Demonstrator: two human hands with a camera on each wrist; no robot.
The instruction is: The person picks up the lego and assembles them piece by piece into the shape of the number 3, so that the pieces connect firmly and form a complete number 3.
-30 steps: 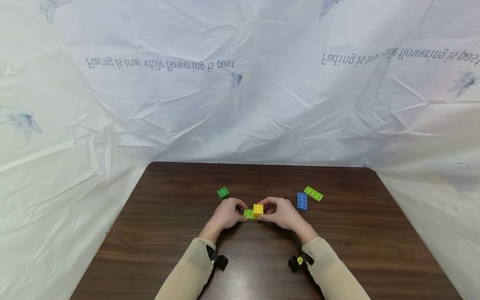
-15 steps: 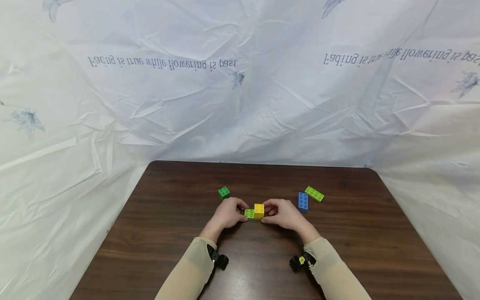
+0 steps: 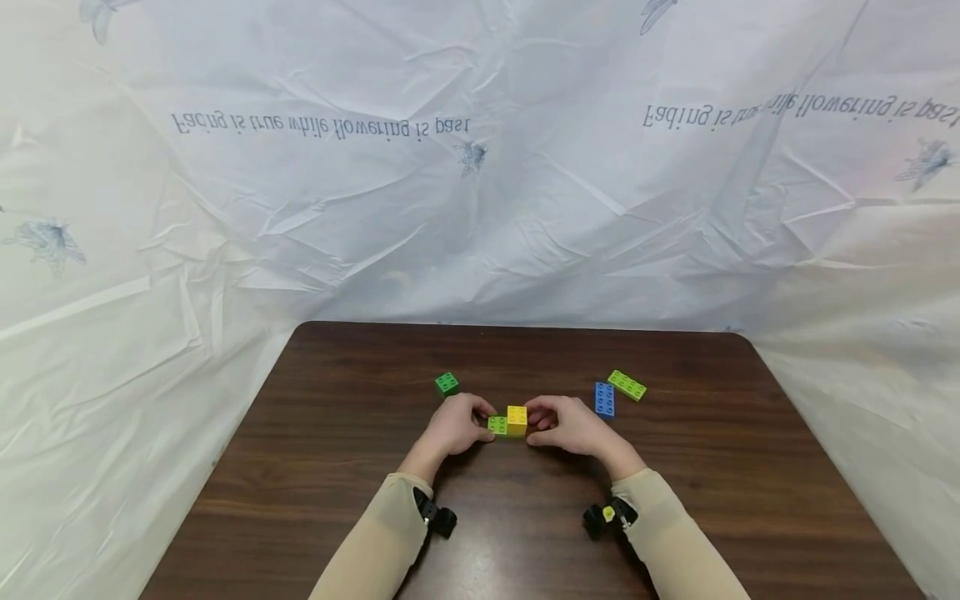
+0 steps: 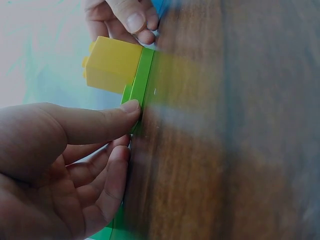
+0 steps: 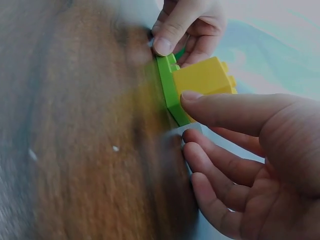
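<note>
A thin light green building brick [image 3: 497, 426] lies flat on the table, studs up. On its right half stands a tall yellow brick [image 3: 517, 421], seen from the side in the left wrist view. My left hand [image 3: 452, 425] pinches the left end of the light green brick, thumb [image 4: 131, 106] on its near side. Just right of the yellow brick is my right hand [image 3: 568, 427], its fingers loosely curved and holding nothing. In the left wrist view a small gap shows between those fingers and the yellow brick; in the right wrist view the thumb overlaps it.
A small dark green brick [image 3: 447, 383] sits beyond my left hand. Past my right hand lie a blue brick [image 3: 604, 399] and a long light green brick [image 3: 627, 385]. The dark wooden table [image 3: 360, 367] ends at a pale printed sheet [image 3: 480, 250] behind.
My right hand has let go of the yellow brick and drawn slightly to the right. My left hand and the stacked bricks stay in place.
</note>
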